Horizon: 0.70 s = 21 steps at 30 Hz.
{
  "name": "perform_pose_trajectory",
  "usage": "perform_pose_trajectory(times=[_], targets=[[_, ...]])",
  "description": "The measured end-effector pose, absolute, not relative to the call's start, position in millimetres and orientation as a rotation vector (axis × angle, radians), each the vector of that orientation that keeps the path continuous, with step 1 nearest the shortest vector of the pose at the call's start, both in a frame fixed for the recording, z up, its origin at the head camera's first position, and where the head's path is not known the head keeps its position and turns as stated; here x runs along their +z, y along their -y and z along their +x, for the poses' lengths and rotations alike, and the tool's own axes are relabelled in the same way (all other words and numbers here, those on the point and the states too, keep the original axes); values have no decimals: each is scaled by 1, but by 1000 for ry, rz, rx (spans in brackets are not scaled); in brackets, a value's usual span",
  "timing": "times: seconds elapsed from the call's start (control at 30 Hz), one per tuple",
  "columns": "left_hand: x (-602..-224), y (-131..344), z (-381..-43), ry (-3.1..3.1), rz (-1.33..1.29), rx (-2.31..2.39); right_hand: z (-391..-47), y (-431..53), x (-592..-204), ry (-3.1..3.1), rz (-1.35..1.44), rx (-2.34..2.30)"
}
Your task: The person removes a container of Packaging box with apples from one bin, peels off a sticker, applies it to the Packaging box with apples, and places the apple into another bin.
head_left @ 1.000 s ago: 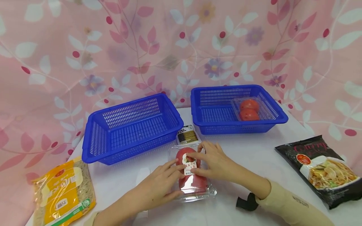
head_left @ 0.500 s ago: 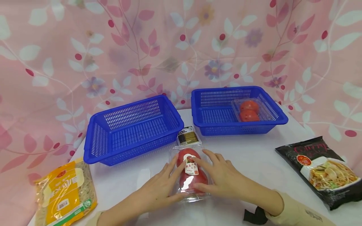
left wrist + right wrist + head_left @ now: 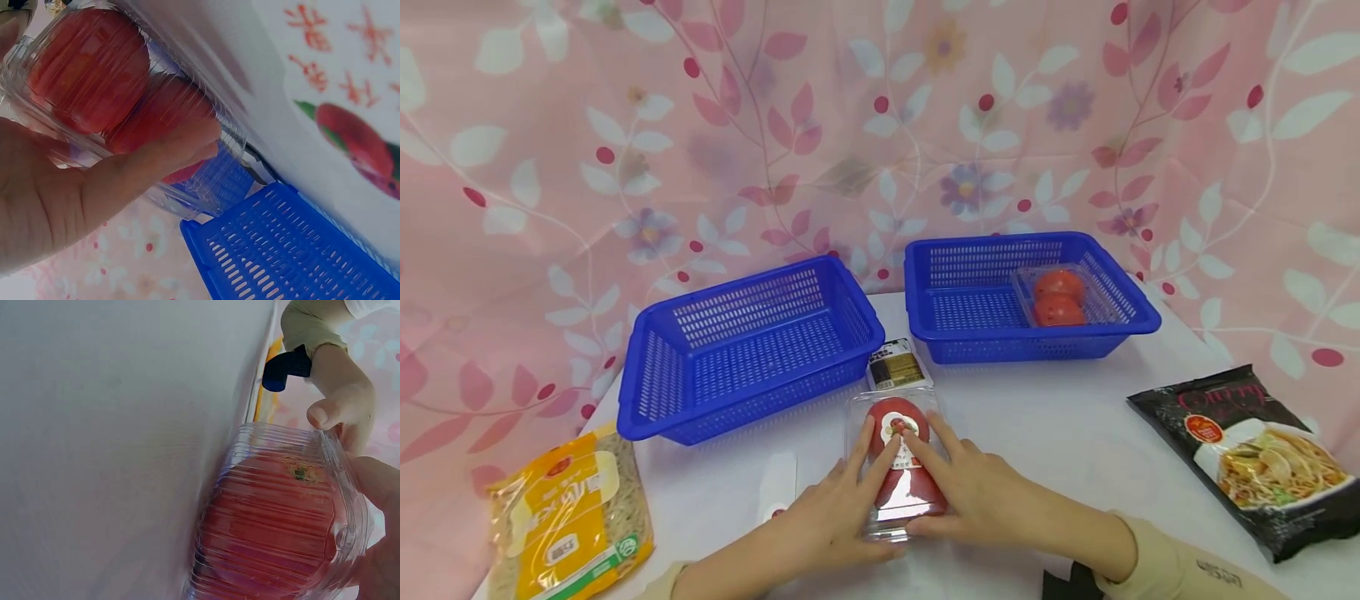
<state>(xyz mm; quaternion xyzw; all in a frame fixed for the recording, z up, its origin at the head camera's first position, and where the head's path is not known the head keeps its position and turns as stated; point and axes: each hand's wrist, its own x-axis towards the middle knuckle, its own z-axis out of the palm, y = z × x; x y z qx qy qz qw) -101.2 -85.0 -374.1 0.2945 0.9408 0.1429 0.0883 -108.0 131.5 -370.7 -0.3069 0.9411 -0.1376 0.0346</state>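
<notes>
A clear plastic clamshell box point(image 3: 859, 408) with two red apples point(image 3: 910, 492) inside lies on the white table before me. Across its lid runs a white label point(image 3: 904, 458) with a fruit picture and writing. My left hand point(image 3: 835, 512) lies over the left side, straight fingers reaching onto the label; its thumb point(image 3: 150, 159) stretches along the box in the left wrist view. From the right, my right hand point(image 3: 973, 492) rests on the lid with fingers spread, index fingertip on the label and thumb near the front edge. The hands partly cover the box sides.
Behind stand two blue baskets, the left basket point(image 3: 752, 346) bare inside, the right basket point(image 3: 955, 308) holding boxed red fruit point(image 3: 1060, 298). Between them lies a small flat pack point(image 3: 895, 367). A yellow bag point(image 3: 576, 521) is left, a black noodle bag point(image 3: 1247, 458) right, a white strip point(image 3: 777, 483) nearby.
My right hand has come down from the box's far right corner toward its near side. The left fingers have spread onto the label, and the box has turned slightly straighter.
</notes>
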Motion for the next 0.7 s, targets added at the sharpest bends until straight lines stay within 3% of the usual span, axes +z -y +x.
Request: perform_pose_trajectory(times=[0.7], targets=[[-377, 82, -107, -2685, 867, 785, -99, -118, -377, -3026, -1051, -421]])
